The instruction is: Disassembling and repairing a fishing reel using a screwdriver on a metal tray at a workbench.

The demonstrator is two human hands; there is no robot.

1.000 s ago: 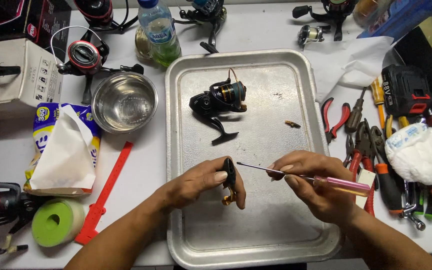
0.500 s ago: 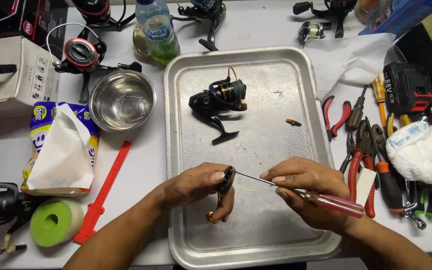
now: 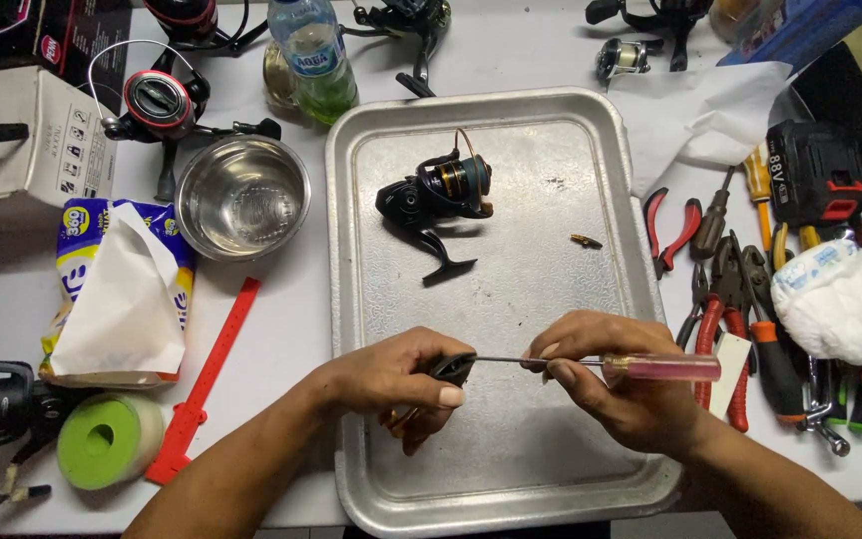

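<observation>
White surface is crowded around a metal tray. Over the tray's near end, a small dark part is gripped in the left hand; a pink-handled screwdriver is held closed in the right hand. Beyond, mid-tray, a black reel lies amid open room; pliers crowd its right edge.

A small dark reel part sits pinched in the left hand, low on the tray at about 7 o'clock, mostly hidden by fingers. A screwdriver with a clear pink handle and thin metal shaft lies level in the right hand, its tip pointing to 9 o'clock and meeting the part.
</observation>
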